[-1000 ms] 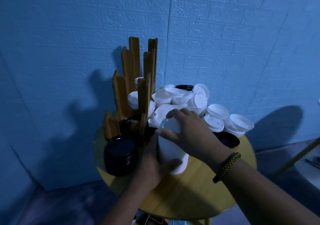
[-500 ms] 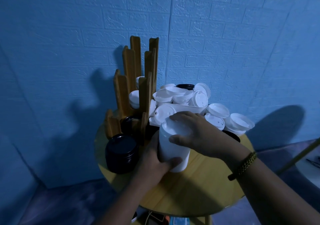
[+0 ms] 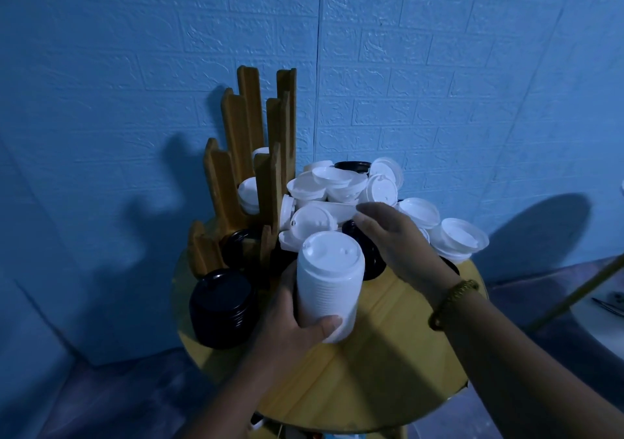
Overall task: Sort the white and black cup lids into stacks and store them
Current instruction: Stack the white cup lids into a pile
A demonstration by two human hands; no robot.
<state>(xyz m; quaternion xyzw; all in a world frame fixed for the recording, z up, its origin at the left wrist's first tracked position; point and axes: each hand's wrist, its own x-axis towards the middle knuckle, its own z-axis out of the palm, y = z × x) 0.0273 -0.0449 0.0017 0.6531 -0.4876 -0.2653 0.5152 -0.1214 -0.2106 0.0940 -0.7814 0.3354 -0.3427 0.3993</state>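
Gripping tall upright stack of white plastic cup lids [image 3: 329, 286] w/ left hand [image 3: 290, 317], thumb across the front, over middle of round yellow wooden tabletop [image 3: 371, 388]. Got right hand [image 3: 395, 239] stretched out, fingers straight, nothing held, at edge of loose pile of white lids [image 3: 337, 185] at the back. Short stack of black lids [image 3: 221, 307] to the left, in front of brown wooden slotted rack [image 3: 250, 168] w/ a few lids inside.

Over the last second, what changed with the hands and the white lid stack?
The right hand came off the top of the white lid stack and moved right and away toward the loose lid pile, fingers extended, holding nothing. The left hand keeps gripping the stack's lower side. The black lid stack, wooden rack and table look unchanged.
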